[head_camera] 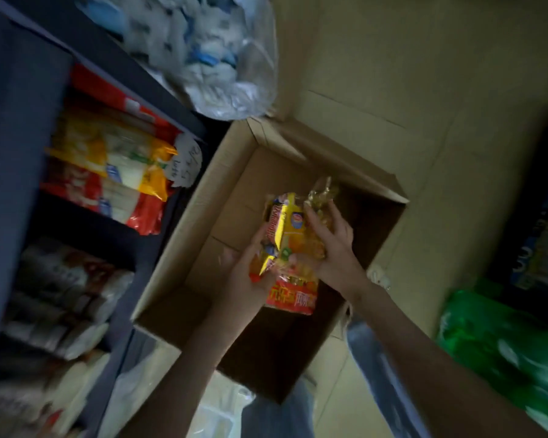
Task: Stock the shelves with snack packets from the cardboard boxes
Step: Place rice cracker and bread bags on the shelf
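Snack packets [293,237], yellow and red, sit grasped between both grips above the open cardboard box [184,235]. The left grip [247,275] curls under them and the right grip [332,248] clasps their far side. Stocked shelves [19,121] stand left of the left grip.

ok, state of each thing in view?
cardboard box: open, flaps up
snack packets: bunched, held over the box by both hands
left hand: grips the packets from the left
right hand: grips the packets from the right
shelves: stocked with packets
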`<act>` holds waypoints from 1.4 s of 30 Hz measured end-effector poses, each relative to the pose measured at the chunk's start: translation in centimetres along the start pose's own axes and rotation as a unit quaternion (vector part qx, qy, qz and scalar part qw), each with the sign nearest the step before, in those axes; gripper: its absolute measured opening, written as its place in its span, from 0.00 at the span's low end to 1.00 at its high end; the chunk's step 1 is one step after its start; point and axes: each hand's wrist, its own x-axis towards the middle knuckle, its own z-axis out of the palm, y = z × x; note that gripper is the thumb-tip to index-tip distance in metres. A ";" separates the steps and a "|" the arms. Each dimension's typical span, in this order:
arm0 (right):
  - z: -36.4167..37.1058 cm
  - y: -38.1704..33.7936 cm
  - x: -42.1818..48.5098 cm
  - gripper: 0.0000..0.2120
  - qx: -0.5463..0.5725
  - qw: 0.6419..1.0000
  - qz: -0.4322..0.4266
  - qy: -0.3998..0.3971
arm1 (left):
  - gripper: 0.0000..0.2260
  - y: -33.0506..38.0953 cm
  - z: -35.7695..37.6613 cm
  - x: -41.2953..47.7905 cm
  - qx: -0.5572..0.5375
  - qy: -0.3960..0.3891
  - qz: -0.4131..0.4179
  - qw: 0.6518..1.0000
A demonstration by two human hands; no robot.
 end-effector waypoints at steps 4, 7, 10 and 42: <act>-5.1 -8.1 -6.7 0.44 0.079 0.996 0.029 0.022 | 0.30 7.4 -6.1 -7.4 -0.084 0.016 0.013 0.996; -10.8 -14.7 -12.1 0.45 0.170 0.985 0.019 0.035 | 0.30 15.1 -9.9 -13.7 -0.111 0.034 0.056 0.992; -17.6 -21.7 -17.9 0.46 0.167 0.984 -0.046 0.038 | 0.28 23.4 -13.1 -20.4 -0.169 0.038 0.112 0.978; -16.1 -75.8 -38.4 0.52 0.047 0.443 -0.879 0.169 | 0.33 37.0 -42.2 -60.9 0.094 0.713 0.247 0.650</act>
